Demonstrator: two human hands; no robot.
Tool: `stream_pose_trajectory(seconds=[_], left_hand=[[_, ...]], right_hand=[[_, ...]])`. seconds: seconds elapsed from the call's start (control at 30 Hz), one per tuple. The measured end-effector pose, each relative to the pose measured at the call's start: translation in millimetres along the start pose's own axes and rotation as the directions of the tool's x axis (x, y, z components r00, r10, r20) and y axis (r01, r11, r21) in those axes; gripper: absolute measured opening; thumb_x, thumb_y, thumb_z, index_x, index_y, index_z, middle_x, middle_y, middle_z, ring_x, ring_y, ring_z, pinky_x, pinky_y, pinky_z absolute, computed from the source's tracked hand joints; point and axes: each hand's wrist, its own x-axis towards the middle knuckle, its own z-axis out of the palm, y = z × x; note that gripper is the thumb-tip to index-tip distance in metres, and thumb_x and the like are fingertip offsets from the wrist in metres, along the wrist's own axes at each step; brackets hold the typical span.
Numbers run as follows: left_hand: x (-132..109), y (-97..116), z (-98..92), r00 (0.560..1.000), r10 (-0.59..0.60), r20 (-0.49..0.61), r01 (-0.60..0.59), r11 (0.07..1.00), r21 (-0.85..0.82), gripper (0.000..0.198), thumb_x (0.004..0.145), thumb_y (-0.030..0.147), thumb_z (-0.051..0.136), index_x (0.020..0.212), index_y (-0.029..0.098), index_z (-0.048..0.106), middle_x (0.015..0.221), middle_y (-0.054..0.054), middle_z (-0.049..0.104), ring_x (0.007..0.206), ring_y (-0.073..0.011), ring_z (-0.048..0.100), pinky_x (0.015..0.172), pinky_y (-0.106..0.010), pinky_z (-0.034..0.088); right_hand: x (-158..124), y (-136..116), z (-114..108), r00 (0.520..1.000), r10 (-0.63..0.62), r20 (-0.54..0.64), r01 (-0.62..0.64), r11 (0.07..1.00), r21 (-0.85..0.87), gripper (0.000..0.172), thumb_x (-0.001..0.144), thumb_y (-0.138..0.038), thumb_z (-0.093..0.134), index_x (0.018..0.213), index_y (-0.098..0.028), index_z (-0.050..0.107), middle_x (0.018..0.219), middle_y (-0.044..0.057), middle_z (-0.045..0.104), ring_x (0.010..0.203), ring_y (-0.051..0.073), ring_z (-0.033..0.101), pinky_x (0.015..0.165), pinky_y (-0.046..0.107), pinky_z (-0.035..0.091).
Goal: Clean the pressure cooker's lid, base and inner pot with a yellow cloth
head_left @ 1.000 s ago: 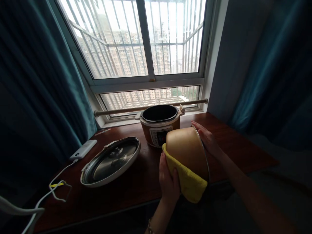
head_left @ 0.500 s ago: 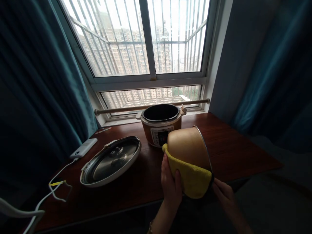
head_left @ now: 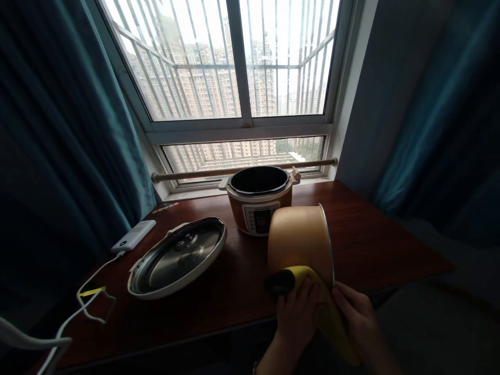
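A gold-coloured inner pot [head_left: 299, 237] is tipped on its side above the table's front edge, its silver rim facing right. My right hand [head_left: 357, 312] is closed on the rim at the lower right. Wrapped in a yellow cloth [head_left: 312, 278], my left hand [head_left: 299, 312] presses against the pot's underside. A dark rounded patch [head_left: 281, 282] shows at the cloth's left end; I cannot tell what it is. Behind the pot stands an electric pressure cooker [head_left: 240, 205], lidless, with a control panel and a black interior. Its lid [head_left: 183, 255] lies upside down to the left.
A white power bank [head_left: 133, 236] with a white cable [head_left: 96, 275] lies at the table's left side. The wooden table [head_left: 363, 234] ends in front of a barred window [head_left: 281, 67]. Blue curtains [head_left: 70, 114] hang on both sides.
The pot has turned, its rim now nearly upright. My left hand and the cloth have moved right along its underside, and the cloth now hangs down between my hands.
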Motion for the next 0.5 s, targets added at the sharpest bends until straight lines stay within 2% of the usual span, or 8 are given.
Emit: stream_pose_trajectory(seconds=[0.03,0.1,0.17,0.23,0.3,0.37,0.4,0.5], left_hand=[[3.8,-6.8,-2.8,0.999,-0.035,-0.001,0.035,0.999,0.006,0.048,0.087,0.032,0.045,0.133,0.021,0.042,0.117,-0.009,0.062,0.108,-0.0246,0.054,0.097,-0.04,0.031],[11.6,-20.2,-8.9,0.992,-0.125,0.025,0.125,0.992,0.0,0.059,0.087,0.03,0.044,0.14,0.012,0.027,0.136,-0.015,0.044,0.128,-0.0307,0.035,0.102,-0.047,0.025],[17.5,-30.0,-13.6,0.974,-0.217,0.07,0.221,0.973,-0.06,0.065,0.087,0.029,0.04,0.142,0.007,0.013,0.147,-0.018,0.022,0.135,-0.032,0.018,0.104,-0.05,0.023],[20.8,-33.9,-16.1,0.955,-0.281,0.095,0.292,0.947,-0.131,0.067,0.088,0.029,0.037,0.143,0.007,0.006,0.15,-0.017,0.009,0.137,-0.0314,0.011,0.106,-0.05,0.022],[22.1,-31.6,-17.2,0.958,-0.277,0.073,0.285,0.947,-0.151,0.067,0.087,0.027,0.037,0.143,0.01,0.005,0.151,-0.015,0.005,0.137,-0.0321,0.009,0.106,-0.052,0.022],[21.7,-23.6,-17.7,0.975,-0.218,0.051,0.222,0.969,-0.109,0.065,0.087,0.026,0.039,0.143,0.012,0.01,0.15,-0.013,0.012,0.136,-0.0338,0.008,0.105,-0.053,0.021],[20.8,-18.1,-17.6,0.984,-0.171,0.042,0.174,0.981,-0.084,0.063,0.086,0.026,0.041,0.143,0.013,0.016,0.148,-0.012,0.021,0.136,-0.034,0.011,0.105,-0.053,0.02],[15.9,0.0,-15.0,0.999,-0.028,0.019,0.029,0.998,-0.047,0.048,0.086,0.032,0.045,0.133,0.021,0.042,0.129,-0.008,0.053,0.128,-0.0291,0.033,0.105,-0.047,0.018]], right_hand=[[1.2,-2.7,2.7,1.0,-0.012,-0.006,0.012,1.0,0.012,0.034,0.072,-0.041,0.067,0.099,-0.02,0.07,0.09,0.006,0.07,0.085,0.023,0.062,0.077,0.03,0.049],[4.3,-7.6,7.2,0.999,-0.037,-0.021,0.038,0.998,0.044,0.033,0.072,-0.04,0.067,0.098,-0.02,0.071,0.09,0.006,0.07,0.087,0.023,0.061,0.082,0.032,0.046],[6.8,-11.9,10.9,0.999,-0.044,-0.024,0.046,0.996,0.081,0.033,0.072,-0.04,0.067,0.098,-0.019,0.071,0.087,0.006,0.07,0.085,0.023,0.061,0.082,0.033,0.046],[7.5,-16.3,14.3,0.999,-0.035,-0.035,0.038,0.993,0.108,0.032,0.072,-0.04,0.067,0.095,-0.019,0.071,0.082,0.006,0.069,0.079,0.021,0.06,0.078,0.032,0.046],[6.5,-21.8,17.3,0.997,-0.033,-0.065,0.042,0.991,0.129,0.029,0.071,-0.04,0.068,0.09,-0.018,0.072,0.078,0.005,0.068,0.075,0.02,0.059,0.073,0.031,0.047],[4.6,-28.7,19.9,0.994,-0.033,-0.104,0.048,0.987,0.152,0.026,0.069,-0.04,0.069,0.083,-0.018,0.072,0.072,0.004,0.066,0.071,0.019,0.058,0.069,0.029,0.047],[3.8,-32.5,21.1,0.993,-0.03,-0.115,0.048,0.985,0.163,0.025,0.068,-0.04,0.07,0.079,-0.018,0.072,0.069,0.003,0.065,0.068,0.018,0.057,0.067,0.028,0.046],[3.2,-43.6,24.4,0.991,-0.014,-0.132,0.039,0.982,0.184,0.023,0.063,-0.04,0.074,0.069,-0.018,0.071,0.06,0.001,0.061,0.059,0.015,0.054,0.058,0.024,0.045]])
